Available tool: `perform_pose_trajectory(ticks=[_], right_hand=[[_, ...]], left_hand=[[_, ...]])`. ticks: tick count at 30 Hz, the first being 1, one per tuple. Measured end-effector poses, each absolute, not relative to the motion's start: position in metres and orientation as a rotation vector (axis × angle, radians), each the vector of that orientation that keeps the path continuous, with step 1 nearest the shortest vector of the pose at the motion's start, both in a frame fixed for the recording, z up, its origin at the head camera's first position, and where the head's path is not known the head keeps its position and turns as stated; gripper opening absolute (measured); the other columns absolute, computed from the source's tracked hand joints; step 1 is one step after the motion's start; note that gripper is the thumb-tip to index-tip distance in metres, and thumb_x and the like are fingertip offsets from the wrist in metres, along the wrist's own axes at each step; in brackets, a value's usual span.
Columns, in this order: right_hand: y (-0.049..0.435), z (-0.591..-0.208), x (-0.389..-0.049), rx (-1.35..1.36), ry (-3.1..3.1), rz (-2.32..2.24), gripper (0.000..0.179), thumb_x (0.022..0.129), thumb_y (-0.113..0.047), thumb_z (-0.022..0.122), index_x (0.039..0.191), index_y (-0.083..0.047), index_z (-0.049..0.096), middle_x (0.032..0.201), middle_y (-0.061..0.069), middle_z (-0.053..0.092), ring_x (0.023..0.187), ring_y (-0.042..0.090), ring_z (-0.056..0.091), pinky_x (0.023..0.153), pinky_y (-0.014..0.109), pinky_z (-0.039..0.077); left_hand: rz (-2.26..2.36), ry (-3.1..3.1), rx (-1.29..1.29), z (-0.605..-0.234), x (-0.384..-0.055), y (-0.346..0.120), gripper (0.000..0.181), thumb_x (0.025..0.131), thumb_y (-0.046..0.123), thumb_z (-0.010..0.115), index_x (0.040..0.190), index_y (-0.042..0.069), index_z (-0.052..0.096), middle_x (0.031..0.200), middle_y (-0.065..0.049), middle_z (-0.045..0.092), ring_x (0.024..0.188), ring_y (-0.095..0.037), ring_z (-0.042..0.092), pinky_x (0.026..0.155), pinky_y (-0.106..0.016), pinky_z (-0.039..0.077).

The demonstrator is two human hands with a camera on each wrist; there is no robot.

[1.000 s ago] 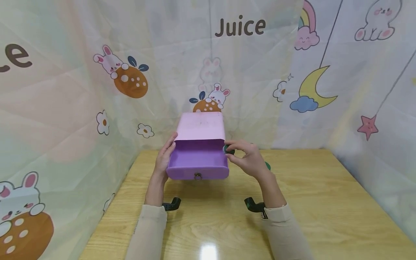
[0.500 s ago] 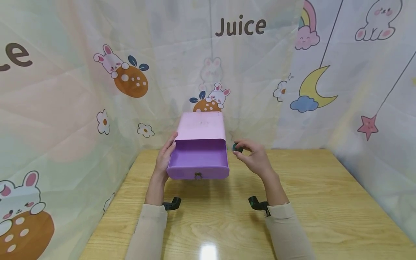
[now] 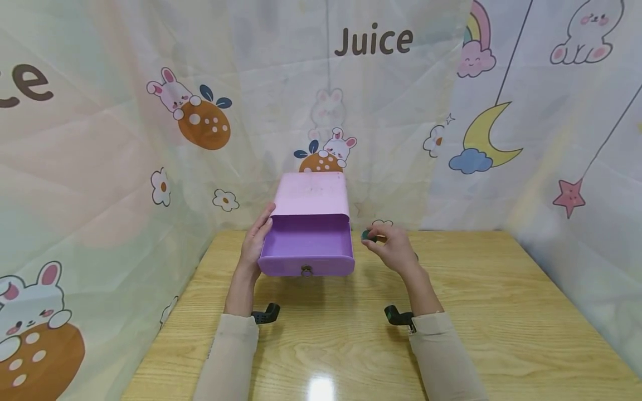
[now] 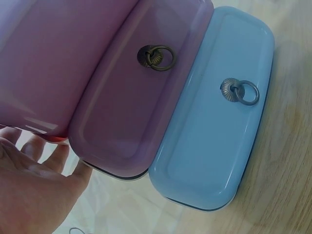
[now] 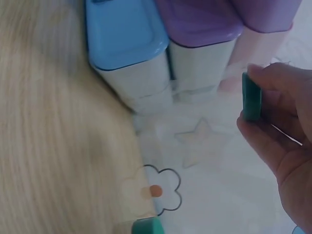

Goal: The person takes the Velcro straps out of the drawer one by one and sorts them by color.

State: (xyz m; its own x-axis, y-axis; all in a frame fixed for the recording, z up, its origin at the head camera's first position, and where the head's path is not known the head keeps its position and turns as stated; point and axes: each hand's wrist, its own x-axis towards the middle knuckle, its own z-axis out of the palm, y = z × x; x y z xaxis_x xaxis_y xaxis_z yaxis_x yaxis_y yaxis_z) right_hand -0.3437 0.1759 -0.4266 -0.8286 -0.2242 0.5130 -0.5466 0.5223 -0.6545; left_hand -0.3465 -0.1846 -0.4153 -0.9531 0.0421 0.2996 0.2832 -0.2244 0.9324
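A small drawer cabinet with a pink top [image 3: 311, 194] stands at the back of the table. Its top purple drawer [image 3: 307, 240] is pulled out, and no object shows in it. My left hand [image 3: 254, 240] rests along the cabinet's left side, fingers extended against it in the left wrist view. To the right of the drawer, my right hand [image 3: 393, 248] pinches a small flat green piece [image 5: 252, 96] between thumb and fingertips, apart from the cabinet. Below the pulled-out drawer, a purple drawer front [image 4: 131, 97] and a blue drawer front [image 4: 214, 107] are closed, each with a ring pull.
Another green object [image 5: 147, 226] shows at the bottom edge of the right wrist view. The wooden table [image 3: 501, 312] ends at a printed cloth backdrop [image 3: 391, 139] behind the cabinet. More cloth hangs at both sides.
My right hand has moved right, away from the drawer's right edge, and then slightly down, still pinching the green piece. The left hand and the pulled-out drawer have stayed in place.
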Motion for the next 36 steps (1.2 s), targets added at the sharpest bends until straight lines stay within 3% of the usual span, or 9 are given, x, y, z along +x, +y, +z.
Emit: perform_pose_trajectory(ticks=[6,13,24,30,36], right_hand=[[0.178,-0.439,-0.349,0.569,-2.551,1.110,0.009,0.092,-0.011,0.081,0.094,-0.003,0.077,0.129,0.020,0.072,0.124,0.039,0.066,0.098,0.047,0.060],[0.182,-0.460,-0.359,0.520,-2.746,0.952,0.009,0.094,-0.016,0.078,0.092,-0.007,0.077,0.125,0.017,0.074,0.109,0.036,0.070,0.085,0.048,0.059],[0.184,-0.481,-0.365,0.401,-2.831,1.017,0.008,0.095,-0.013,0.077,0.097,-0.006,0.077,0.128,0.017,0.072,0.124,0.037,0.064,0.101,0.053,0.054],[0.185,-0.487,-0.367,0.374,-2.802,0.969,0.008,0.096,-0.011,0.075,0.091,-0.005,0.076,0.123,0.019,0.074,0.119,0.038,0.067,0.102,0.055,0.054],[0.188,-0.489,-0.367,0.318,-2.837,0.881,0.010,0.094,-0.013,0.078,0.089,-0.004,0.076,0.109,0.016,0.076,0.103,0.033,0.070,0.093,0.051,0.058]], left_hand=[[-2.298,-1.869,-0.382,-0.417,-0.346,-0.185,0.049,0.112,0.026,0.046,0.161,0.021,0.042,0.171,0.009,0.030,0.161,-0.012,0.016,0.133,-0.040,0.006],[-2.303,-1.864,-0.391,-0.417,-0.344,-0.185,0.049,0.112,0.026,0.046,0.161,0.021,0.041,0.172,0.009,0.029,0.161,-0.012,0.016,0.133,-0.040,0.006],[-2.286,-1.881,-0.380,-0.416,-0.345,-0.185,0.049,0.112,0.028,0.046,0.161,0.023,0.042,0.171,0.011,0.031,0.160,-0.010,0.018,0.133,-0.040,0.007],[-2.291,-1.876,-0.377,-0.414,-0.344,-0.185,0.049,0.112,0.027,0.046,0.160,0.023,0.042,0.170,0.011,0.032,0.160,-0.010,0.019,0.133,-0.040,0.008],[-2.291,-1.872,-0.374,-0.414,-0.344,-0.184,0.049,0.112,0.028,0.047,0.160,0.022,0.042,0.170,0.012,0.032,0.160,-0.009,0.019,0.133,-0.039,0.008]])
